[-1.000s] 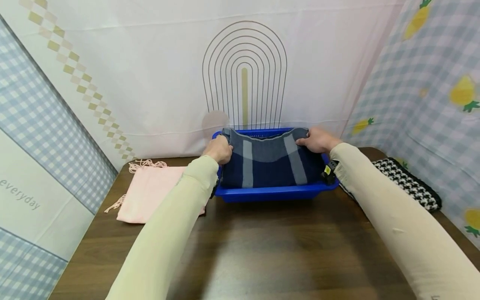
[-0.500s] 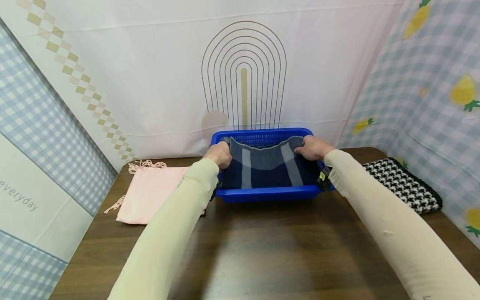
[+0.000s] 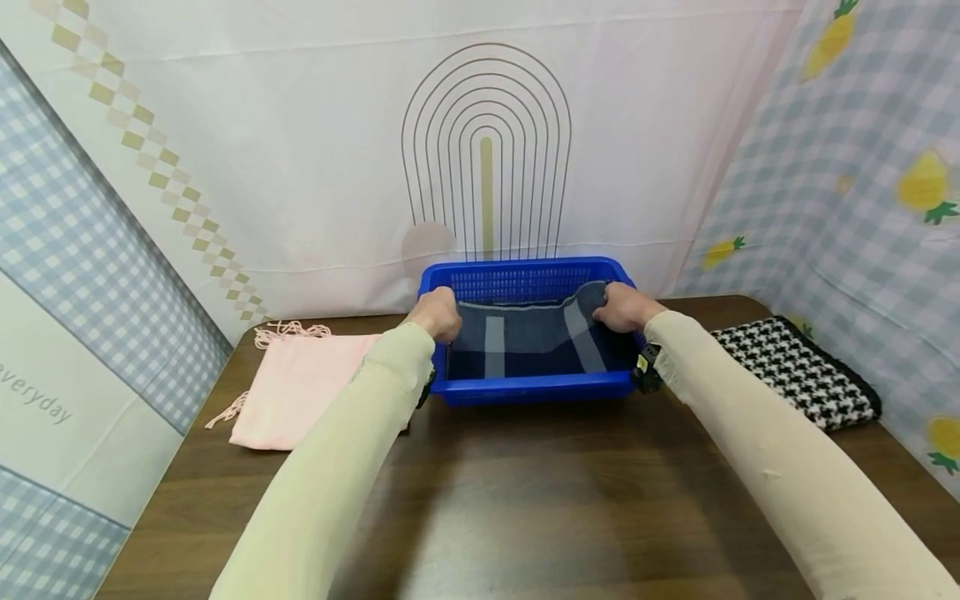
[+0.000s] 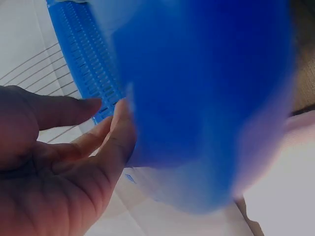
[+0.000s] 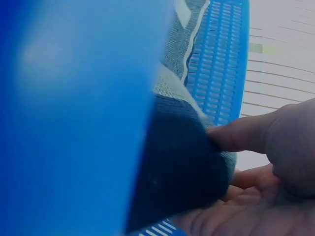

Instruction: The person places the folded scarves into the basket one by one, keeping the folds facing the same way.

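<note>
A folded navy cloth (image 3: 525,335) with pale grey stripes lies in a blue plastic basket (image 3: 536,387). Its right corner is raised, pinched by my right hand (image 3: 624,307); the right wrist view shows the thumb on top of the cloth (image 5: 179,162) and the fingers beneath. At the basket's left end is my left hand (image 3: 437,314). In the left wrist view its thumb and fingers (image 4: 115,140) stand apart, with no cloth visible between them. Blue blur, probably the basket wall, hides part of both wrist views.
Left of the basket, a folded pink fringed scarf (image 3: 300,387) lies on the brown wooden table (image 3: 510,492), partly behind my left sleeve. A folded black-and-white houndstooth cloth (image 3: 802,367) lies to the right. The patterned curtain (image 3: 330,167) hangs close behind the basket.
The cloth has sunk deeper into the basket, its left corner now down and out of my left hand's grasp. Both hands have come lower and slightly nearer; more of the basket's back wall shows.
</note>
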Motion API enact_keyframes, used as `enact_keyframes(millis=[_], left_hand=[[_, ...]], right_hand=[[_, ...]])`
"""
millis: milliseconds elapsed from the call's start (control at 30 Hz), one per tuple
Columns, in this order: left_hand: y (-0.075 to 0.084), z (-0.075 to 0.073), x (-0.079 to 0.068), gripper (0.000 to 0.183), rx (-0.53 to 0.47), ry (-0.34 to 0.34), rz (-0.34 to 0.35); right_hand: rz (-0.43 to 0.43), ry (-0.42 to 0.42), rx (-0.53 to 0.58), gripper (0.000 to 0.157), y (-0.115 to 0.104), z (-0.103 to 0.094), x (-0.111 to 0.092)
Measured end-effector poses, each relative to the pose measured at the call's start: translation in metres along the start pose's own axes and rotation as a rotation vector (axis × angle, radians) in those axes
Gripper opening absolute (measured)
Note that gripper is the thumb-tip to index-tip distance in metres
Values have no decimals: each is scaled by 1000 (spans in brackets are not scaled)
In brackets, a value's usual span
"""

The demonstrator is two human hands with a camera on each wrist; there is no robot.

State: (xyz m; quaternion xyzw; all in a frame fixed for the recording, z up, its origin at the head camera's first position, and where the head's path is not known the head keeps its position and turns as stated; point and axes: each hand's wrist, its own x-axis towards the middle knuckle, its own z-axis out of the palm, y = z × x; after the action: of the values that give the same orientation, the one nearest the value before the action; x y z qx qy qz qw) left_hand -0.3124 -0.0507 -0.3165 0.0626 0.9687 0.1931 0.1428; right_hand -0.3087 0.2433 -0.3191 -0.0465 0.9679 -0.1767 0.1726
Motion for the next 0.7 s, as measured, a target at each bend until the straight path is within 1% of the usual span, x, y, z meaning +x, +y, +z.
enact_keyframes(millis=[33, 100, 167, 267, 333, 367, 433, 533, 600, 700], left_hand=[[0, 0, 0, 39, 5, -6, 7], [-1, 0, -1, 39, 6, -15, 23], [-2, -1, -2, 37, 3, -18, 44], [-6, -2, -6, 27, -16, -10, 91], [-8, -3, -10, 22, -22, -7, 134], [-10, -3, -12, 25, -29, -10, 158], [-14, -3, -16, 37, -43, -11, 213], [-19, -3, -19, 33, -74, -17, 278], [-22, -3, -21, 31, -104, 0, 312], [-27, -2, -24, 28, -150, 28, 342]], right_hand=[[-3, 6, 3, 37, 1, 0, 0], [3, 13, 9, 37, 3, 0, -2], [16, 11, 20, 43, 4, -1, -4], [28, 12, 16, 49, 4, -3, -8], [32, 18, 9, 46, 3, -3, -10], [28, 23, 3, 45, 2, -3, -11], [16, 39, -12, 44, 0, -3, -13], [-6, 56, -20, 46, -2, -2, -18], [-29, 71, -20, 46, -2, -1, -22], [-72, 90, -5, 44, 1, -1, -30]])
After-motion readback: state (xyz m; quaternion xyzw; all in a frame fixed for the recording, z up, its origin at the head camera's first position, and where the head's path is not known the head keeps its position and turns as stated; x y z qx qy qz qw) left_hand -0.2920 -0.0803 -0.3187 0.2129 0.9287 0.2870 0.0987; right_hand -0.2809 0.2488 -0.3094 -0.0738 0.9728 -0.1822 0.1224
